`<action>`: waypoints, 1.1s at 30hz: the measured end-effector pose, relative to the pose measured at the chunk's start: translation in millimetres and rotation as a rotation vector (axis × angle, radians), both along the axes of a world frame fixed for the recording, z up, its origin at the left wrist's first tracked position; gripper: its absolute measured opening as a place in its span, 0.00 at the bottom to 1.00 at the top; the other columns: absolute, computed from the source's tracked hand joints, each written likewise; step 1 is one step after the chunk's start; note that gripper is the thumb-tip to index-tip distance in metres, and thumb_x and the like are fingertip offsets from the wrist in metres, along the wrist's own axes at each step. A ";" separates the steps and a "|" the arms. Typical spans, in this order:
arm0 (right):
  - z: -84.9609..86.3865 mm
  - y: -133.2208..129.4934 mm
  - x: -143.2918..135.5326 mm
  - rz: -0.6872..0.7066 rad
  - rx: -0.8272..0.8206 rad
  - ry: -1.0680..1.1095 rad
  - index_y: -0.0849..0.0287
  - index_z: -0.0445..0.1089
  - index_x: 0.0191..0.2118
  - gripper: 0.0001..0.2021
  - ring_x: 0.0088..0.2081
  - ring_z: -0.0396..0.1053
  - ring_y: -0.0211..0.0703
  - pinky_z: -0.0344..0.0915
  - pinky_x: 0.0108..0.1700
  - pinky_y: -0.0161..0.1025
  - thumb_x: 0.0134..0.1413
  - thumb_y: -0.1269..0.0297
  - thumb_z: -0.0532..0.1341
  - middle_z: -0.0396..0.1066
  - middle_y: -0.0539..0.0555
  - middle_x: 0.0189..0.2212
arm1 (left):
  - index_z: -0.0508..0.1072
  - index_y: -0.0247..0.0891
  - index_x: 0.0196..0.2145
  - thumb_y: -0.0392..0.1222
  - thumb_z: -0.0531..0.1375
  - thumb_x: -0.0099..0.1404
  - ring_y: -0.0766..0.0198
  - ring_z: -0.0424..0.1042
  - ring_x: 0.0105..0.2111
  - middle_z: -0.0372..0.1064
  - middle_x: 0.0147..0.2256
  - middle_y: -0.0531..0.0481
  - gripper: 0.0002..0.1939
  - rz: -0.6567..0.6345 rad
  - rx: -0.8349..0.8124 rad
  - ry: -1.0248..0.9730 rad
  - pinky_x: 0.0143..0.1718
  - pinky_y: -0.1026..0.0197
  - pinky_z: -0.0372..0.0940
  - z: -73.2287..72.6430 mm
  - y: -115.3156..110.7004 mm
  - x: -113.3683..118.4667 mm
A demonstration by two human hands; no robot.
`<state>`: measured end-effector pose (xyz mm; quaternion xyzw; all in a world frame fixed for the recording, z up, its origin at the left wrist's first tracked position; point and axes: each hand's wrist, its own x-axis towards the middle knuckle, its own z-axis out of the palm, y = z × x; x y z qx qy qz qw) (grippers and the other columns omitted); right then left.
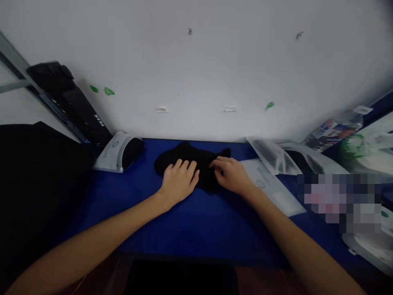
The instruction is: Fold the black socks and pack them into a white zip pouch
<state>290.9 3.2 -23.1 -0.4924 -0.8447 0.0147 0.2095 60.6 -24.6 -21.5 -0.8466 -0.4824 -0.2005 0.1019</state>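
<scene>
A black cloth item (196, 157), perhaps socks, lies on the blue table (184, 229) close to the wall. My left hand (179, 182) rests on the middle of the cloth, fingers bent and a little apart, the thumb toward the right. At the cloth's right end is my right hand (230, 174), its fingers curled in with the tips on the fabric. Whether those fingertips pinch a fold cannot be made out. Just right of my right hand, a flat translucent zip bag (273, 190) lies partly under the forearm.
A zip bag with black cloth inside (110, 153) sits at the left. More translucent bags (276, 157) and a plastic bottle (334, 129) are at the right. Black fabric (37, 184) covers the left side. A black PEAK box (82, 110) leans on the wall.
</scene>
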 end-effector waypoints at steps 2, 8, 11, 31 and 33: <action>-0.2 0.9 0.9 -0.015 0.004 -0.001 0.57 0.78 0.41 0.14 0.39 0.74 0.49 0.63 0.41 0.43 0.57 0.76 0.57 0.77 0.55 0.37 | 0.76 0.34 0.56 0.48 0.50 0.80 0.43 0.74 0.44 0.77 0.43 0.35 0.21 0.062 -0.008 0.045 0.42 0.48 0.64 -0.6 2.0 -2.0; -0.8 2.7 3.5 -0.030 -0.002 0.001 0.57 0.77 0.42 0.14 0.38 0.74 0.48 0.62 0.41 0.42 0.57 0.76 0.56 0.77 0.55 0.37 | 0.61 0.37 0.72 0.57 0.48 0.80 0.44 0.78 0.37 0.72 0.53 0.30 0.32 0.239 -0.076 0.013 0.39 0.49 0.64 1.4 1.3 -5.0; -1.0 2.6 3.9 -0.031 -0.008 0.001 0.57 0.77 0.42 0.14 0.38 0.74 0.48 0.62 0.41 0.42 0.57 0.76 0.56 0.76 0.55 0.37 | 0.64 0.37 0.70 0.59 0.48 0.80 0.48 0.78 0.33 0.74 0.51 0.31 0.31 0.253 -0.111 -0.028 0.34 0.54 0.62 2.5 4.7 -7.5; 9.1 -0.7 14.4 0.051 0.041 0.191 0.54 0.77 0.46 0.13 0.49 0.77 0.54 0.61 0.59 0.55 0.72 0.62 0.54 0.80 0.57 0.46 | 0.63 0.41 0.67 0.49 0.53 0.80 0.47 0.66 0.63 0.63 0.64 0.39 0.22 -0.044 -0.199 -0.391 0.63 0.42 0.62 1.1 40.6 -32.8; 15.6 -7.9 10.1 0.177 -0.051 0.207 0.54 0.78 0.48 0.14 0.52 0.75 0.55 0.62 0.59 0.54 0.73 0.55 0.57 0.80 0.57 0.48 | 0.65 0.43 0.65 0.55 0.56 0.78 0.46 0.67 0.62 0.66 0.62 0.41 0.23 -0.040 -0.290 -0.379 0.64 0.40 0.61 1.6 49.6 -41.5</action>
